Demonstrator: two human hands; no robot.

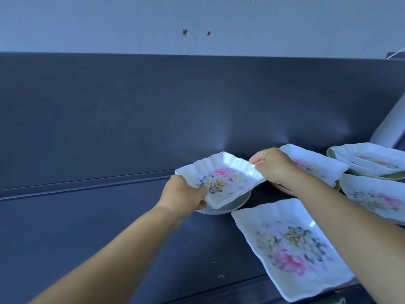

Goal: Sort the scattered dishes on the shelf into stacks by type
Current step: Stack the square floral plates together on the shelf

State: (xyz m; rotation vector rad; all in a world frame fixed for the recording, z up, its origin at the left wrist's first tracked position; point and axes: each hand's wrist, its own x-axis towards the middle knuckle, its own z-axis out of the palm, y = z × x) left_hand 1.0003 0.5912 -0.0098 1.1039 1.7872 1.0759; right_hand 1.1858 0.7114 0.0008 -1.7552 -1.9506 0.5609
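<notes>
Above a dark shelf [109, 216], both the left hand [182, 194] and right hand [274, 167] pinch opposite corners of a white floral square ceramic dish [221, 178] over a round white plate [228, 207], risking a tilted slip.

A square dish [221, 174] sits over a round plate [221, 208] on the shelf [109, 216]. More dishes lie to its right, one large platter [289, 244] nearest the front.

Glossy white dishes [221, 172]; matt shelf [87, 216].
</notes>
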